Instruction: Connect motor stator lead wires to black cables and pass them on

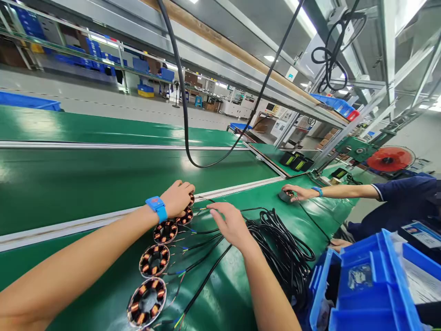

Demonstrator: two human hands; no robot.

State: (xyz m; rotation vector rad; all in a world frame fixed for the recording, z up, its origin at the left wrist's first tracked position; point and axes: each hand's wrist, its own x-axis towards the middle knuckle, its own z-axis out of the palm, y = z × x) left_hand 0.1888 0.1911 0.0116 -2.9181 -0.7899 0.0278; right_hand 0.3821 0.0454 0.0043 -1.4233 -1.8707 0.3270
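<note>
A row of round motor stators with copper windings (155, 260) runs along the green bench, black cables with stripped coloured wire ends beside them. My left hand (177, 198), wearing a blue wrist strap (156, 208), is closed around the far stator (192, 198), which its fingers partly hide. To the right, my right hand (232, 223) reaches in with thumb and forefinger pinched at a cable's thin wire ends (202, 208). Below and right of this hand lies a heap of black cable (280, 243).
A co-worker's hand (298, 192) holds another stator (286, 196) at the right. Blue bins (372, 285) stand at the lower right. A black cable (186, 124) hangs in a loop over the conveyor (86, 184). Black boxes (296, 161) sit farther back.
</note>
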